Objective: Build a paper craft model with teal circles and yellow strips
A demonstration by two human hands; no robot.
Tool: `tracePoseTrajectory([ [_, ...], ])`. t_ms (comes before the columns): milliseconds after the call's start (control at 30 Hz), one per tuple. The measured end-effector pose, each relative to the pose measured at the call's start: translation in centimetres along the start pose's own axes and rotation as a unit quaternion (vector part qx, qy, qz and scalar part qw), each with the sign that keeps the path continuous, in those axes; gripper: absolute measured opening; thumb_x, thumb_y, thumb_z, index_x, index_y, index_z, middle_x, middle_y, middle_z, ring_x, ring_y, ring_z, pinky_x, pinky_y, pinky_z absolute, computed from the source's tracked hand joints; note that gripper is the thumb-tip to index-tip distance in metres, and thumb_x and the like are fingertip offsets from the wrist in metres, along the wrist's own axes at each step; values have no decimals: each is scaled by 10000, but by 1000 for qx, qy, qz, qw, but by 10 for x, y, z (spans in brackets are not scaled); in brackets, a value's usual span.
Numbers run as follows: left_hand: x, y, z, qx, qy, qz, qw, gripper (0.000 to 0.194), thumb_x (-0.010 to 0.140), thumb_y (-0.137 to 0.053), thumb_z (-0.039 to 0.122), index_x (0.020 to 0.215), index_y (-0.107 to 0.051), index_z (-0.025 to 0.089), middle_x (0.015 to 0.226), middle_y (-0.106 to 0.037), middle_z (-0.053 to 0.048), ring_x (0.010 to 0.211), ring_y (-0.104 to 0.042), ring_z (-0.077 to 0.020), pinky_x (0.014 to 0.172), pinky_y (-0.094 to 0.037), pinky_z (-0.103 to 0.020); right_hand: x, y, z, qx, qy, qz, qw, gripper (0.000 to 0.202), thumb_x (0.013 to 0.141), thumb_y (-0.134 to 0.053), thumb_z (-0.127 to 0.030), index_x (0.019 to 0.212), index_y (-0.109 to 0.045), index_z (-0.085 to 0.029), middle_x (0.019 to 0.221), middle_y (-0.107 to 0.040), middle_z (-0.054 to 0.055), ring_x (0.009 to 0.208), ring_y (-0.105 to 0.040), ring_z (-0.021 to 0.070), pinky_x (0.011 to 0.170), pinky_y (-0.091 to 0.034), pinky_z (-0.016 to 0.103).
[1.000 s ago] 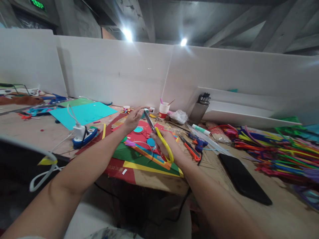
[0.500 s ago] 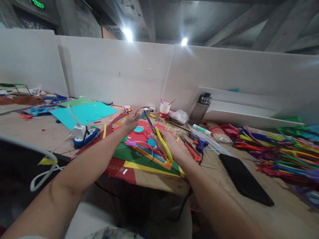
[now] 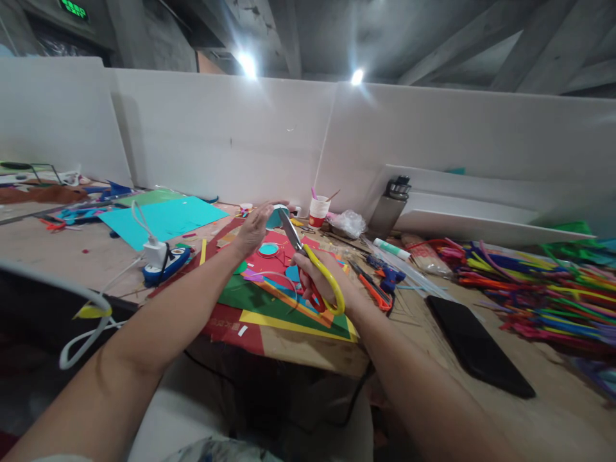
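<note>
My left hand (image 3: pixel 253 231) pinches a small curved piece of pale blue and white paper (image 3: pixel 274 220) above the table. In my right hand (image 3: pixel 315 269) is a pair of scissors (image 3: pixel 290 232) with yellow and red handles. Its blades point up and left and meet the edge of the paper. Whether they are parted there is hard to see. Below both hands lie red paper (image 3: pixel 262 263) with a light blue disc (image 3: pixel 269 249) in a ring, a blue disc (image 3: pixel 292 274), and a green sheet (image 3: pixel 240 293) over a yellow one.
On the left are a turquoise sheet (image 3: pixel 163 218) and a blue power strip (image 3: pixel 168 266) with a white plug. A paper cup (image 3: pixel 318 212), dark bottle (image 3: pixel 387 212), glue gun (image 3: pixel 391 277) and black phone (image 3: pixel 476 346) stand or lie to the right, beside many coloured pipe cleaners (image 3: pixel 543 289).
The scissors have turned, showing broader blades, and their handles have shifted right with my right hand. My left hand has tilted slightly, still holding the paper.
</note>
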State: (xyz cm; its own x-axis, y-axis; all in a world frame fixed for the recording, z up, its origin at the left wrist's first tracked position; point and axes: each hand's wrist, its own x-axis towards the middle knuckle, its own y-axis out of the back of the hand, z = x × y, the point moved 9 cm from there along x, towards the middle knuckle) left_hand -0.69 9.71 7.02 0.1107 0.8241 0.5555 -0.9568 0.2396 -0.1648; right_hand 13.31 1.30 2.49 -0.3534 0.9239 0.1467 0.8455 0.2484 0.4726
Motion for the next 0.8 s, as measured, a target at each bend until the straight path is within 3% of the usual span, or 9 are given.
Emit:
tracePoseTrajectory([
  [433,1,-7,0,40,-36,-60,997,524,859,-513,561,1168,-649,160,1174,-690,-136,1081,-641,-260,878,-491,-359,-4,-1,-9,42,-15,-3,999,368,882,-437,-496,661,-493,-207,405,-486,-38,327,-487,106,326,-362,195],
  [567,1,-6,0,50,-40,-51,997,512,852,-517,562,1155,-656,173,1175,-692,-128,1093,-637,-257,891,-482,-356,-5,-1,-10,63,-18,1,998,311,879,-448,-488,789,-538,-204,429,-495,-57,331,-479,99,339,-353,189],
  [800,2,-6,0,54,-39,-53,996,501,839,-532,560,1132,-664,176,1149,-703,-123,1113,-627,-266,938,-467,-382,-6,-1,-12,59,-19,-3,998,281,883,-442,-453,812,-536,-199,411,-482,-66,329,-471,92,346,-327,180],
])
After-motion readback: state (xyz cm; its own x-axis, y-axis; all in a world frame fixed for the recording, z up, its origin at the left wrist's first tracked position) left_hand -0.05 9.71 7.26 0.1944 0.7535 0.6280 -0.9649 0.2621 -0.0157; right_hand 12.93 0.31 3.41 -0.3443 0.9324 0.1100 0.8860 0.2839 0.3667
